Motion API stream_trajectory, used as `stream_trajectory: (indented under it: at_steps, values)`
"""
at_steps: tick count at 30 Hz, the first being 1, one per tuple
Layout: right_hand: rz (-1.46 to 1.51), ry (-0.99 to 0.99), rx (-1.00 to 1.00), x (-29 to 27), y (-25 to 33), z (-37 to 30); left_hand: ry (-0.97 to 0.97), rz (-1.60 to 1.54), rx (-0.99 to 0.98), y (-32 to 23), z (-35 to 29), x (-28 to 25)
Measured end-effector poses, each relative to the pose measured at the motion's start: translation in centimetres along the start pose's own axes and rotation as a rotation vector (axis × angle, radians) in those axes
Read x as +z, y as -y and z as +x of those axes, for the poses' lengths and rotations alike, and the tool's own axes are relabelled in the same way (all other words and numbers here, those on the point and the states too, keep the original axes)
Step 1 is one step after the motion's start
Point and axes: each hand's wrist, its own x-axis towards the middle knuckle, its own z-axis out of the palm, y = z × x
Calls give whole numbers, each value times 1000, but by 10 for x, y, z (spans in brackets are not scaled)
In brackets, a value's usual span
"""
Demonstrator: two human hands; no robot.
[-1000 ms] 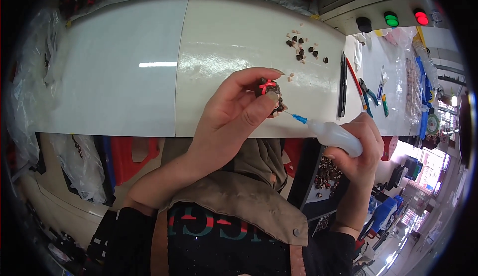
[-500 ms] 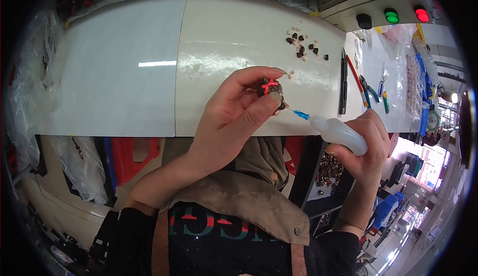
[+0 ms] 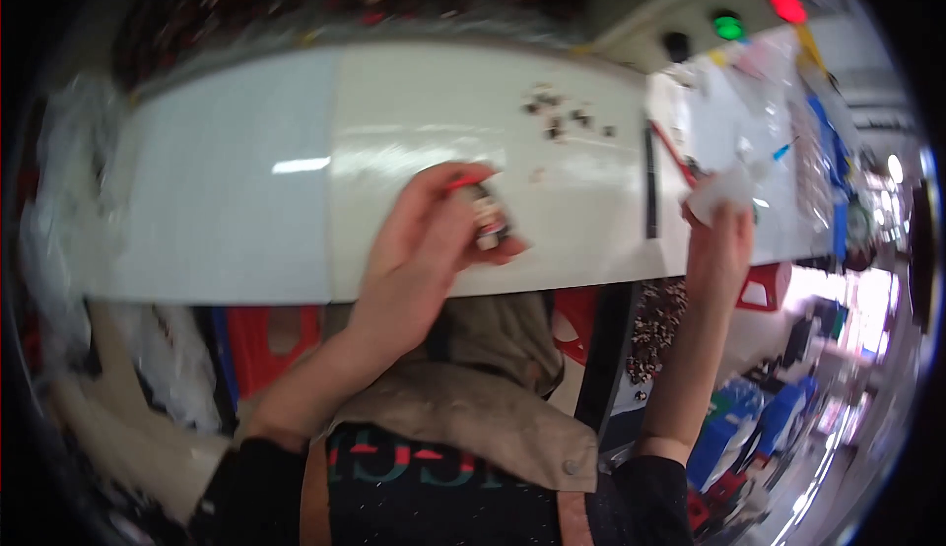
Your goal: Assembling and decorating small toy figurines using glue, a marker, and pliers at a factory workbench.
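My left hand [image 3: 419,236] is closed around a small figurine [image 3: 488,219] with dark, pale and red parts, held above the near edge of the white table [image 3: 424,132]. Red shows near my fingertips, and motion blurs the figurine's details. Out to the right, my right hand [image 3: 724,236] grips a whitish squeeze bottle [image 3: 724,194] over the right end of the work surface. The bottle's blue needle tip [image 3: 782,152] points up and to the right, away from the figurine. Several tiny dark and pale pieces [image 3: 555,117] lie scattered on the table beyond my left hand.
A black bar [image 3: 651,181] and a red stick-like tool [image 3: 673,152] lie between the table and the right-hand surface. At the far right stands a machine panel with a green light [image 3: 727,26] and a red light [image 3: 787,7]. Dark small pieces [image 3: 658,324] fill a tray below.
My right hand has drawn the bottle away from the figurine, to the right and upward, its tip turned outward. My left hand has turned the figurine, showing another side. The whole view has shifted.
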Motion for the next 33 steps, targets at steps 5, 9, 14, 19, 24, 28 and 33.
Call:
stream_trajectory:
  at_steps: [5, 9, 14, 19, 24, 28, 33]
  values:
    - [-247, -8, -31, -33, -22, 85, -31, 21, 90, 9, -4, 1]
    - [-490, -30, -31, -50, -22, 117, 19, 10, 91, 11, -2, 2]
    - [-682, -50, -76, -56, -43, 137, -2, 43, 93, 9, -4, 9]
    - [-743, -319, -426, -64, -55, 125, -54, 103, 63, 7, 2, 9]
    - [-702, -31, -215, -42, -32, 95, 43, 33, 89, 11, 8, 4]
    - [-1052, 38, -350, -14, -46, 106, 55, 40, 96, 10, 4, 6]
    - [-1170, 107, -288, -1, -43, 107, 58, 24, 70, 9, -8, 0]
